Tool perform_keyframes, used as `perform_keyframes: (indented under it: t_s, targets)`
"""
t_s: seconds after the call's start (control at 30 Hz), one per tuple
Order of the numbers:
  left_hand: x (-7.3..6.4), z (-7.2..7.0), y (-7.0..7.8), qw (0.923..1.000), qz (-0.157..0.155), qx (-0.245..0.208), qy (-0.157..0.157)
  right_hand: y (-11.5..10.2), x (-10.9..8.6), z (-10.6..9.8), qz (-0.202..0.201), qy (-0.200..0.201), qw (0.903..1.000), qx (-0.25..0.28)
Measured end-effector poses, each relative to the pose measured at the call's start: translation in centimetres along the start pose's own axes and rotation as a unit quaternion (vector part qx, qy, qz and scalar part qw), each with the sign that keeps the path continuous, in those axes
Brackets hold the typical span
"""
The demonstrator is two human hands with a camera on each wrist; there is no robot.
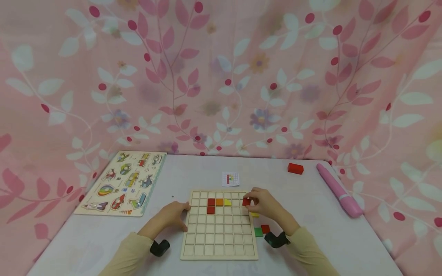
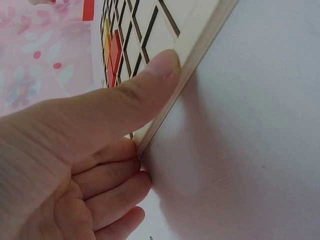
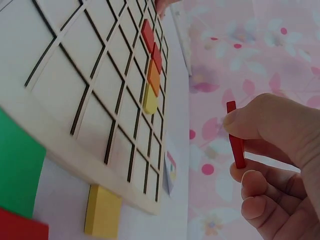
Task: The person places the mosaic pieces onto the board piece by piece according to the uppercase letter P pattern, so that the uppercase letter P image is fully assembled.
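A wooden grid board [image 1: 204,239] lies on the table, with two red square tiles [image 1: 211,210], an orange tile [image 1: 219,202] and a yellow tile [image 1: 227,202] set in its upper cells. My left hand [image 1: 171,215] rests against the board's left edge; its thumb lies on the rim in the left wrist view and the other fingers touch the side. Above the board's upper right edge, my right hand [image 1: 264,202] pinches a red tile [image 3: 236,135] between thumb and finger, seen edge-on in the right wrist view. The remaining right fingers are curled.
Loose green [image 1: 258,232], red [image 1: 265,229] and yellow [image 3: 103,211] pieces lie beside the board's right edge. A small printed card [image 1: 230,179] sits behind the board. A picture puzzle [image 1: 114,184] lies left; a red block [image 1: 295,168] and a pink marker-shaped object [image 1: 338,189] lie right.
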State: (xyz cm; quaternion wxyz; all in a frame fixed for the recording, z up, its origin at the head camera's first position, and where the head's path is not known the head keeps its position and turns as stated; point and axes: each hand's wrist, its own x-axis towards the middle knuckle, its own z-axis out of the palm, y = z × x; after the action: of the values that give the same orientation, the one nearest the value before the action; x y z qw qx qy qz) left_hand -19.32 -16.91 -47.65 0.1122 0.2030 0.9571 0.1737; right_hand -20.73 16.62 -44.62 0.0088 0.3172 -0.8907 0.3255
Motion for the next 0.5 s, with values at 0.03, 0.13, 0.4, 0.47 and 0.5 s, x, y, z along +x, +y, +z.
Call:
perform_keyframes:
  t_s: [0.03, 0.13, 0.4, 0.47, 0.5]
  targets:
    - [0.0, 0.0, 0.0, 1.0, 0.0, -0.001, 0.0, -0.2, 0.2, 0.1, -0.003, -0.002, 1.0, 0.001]
    - [0.0, 0.0, 0.0, 1.0, -0.004, 0.001, -0.001, -0.5, 0.7, 0.4, -0.011, -0.008, 0.9999, 0.003]
    - [0.0, -0.1, 0.0, 1.0, -0.007, 0.004, -0.003, -1.5, 1.8, 1.4, -0.044, -0.008, 0.999, 0.007]
    - [0.0, -0.1, 0.1, 1.0, -0.007, 0.003, -0.003, -1.7, 2.1, 1.7, -0.054, -0.008, 0.9984, 0.015]
    - [0.0, -0.1, 0.1, 1.0, -0.007, 0.003, -0.004, -1.8, 2.2, 1.8, -0.06, -0.008, 0.998, 0.018]
